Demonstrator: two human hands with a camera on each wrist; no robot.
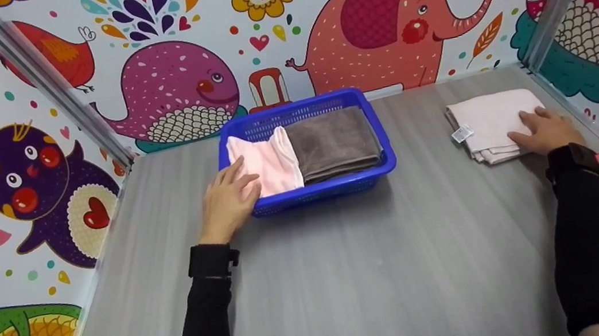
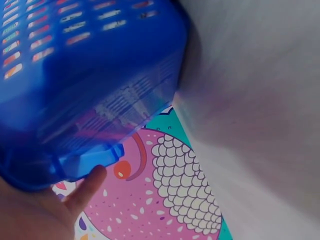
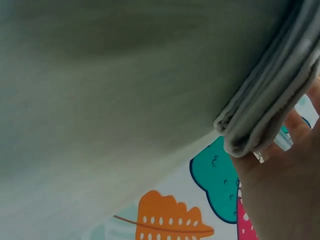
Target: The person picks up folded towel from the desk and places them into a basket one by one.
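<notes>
Your left hand [image 1: 228, 197] rests flat, fingers relaxed, on near-left corner of blue basket [image 1: 376, 175], touching pink cloth [image 1: 267, 163] inside; brown towel [image 1: 334, 143] beside it in basket. Grey surface [image 1: 375, 262] underneath. Your right hand [image 1: 546, 130] lies flat, fingers straight, pressing folded white towel [image 1: 492, 116] at far right.

Blue basket [image 1: 374, 123] of glossy moulded plastic with slotted walls. Soft matt cloth inside: pink towel [image 1: 270, 163], plush brown towel [image 1: 333, 141]. Pale folded towel [image 1: 492, 116] of fine nap, with small paper-like tag. Tabletop [image 1: 383, 272] smooth, matt, grey wood grain. Brushed metal posts [image 1: 42, 80].
</notes>
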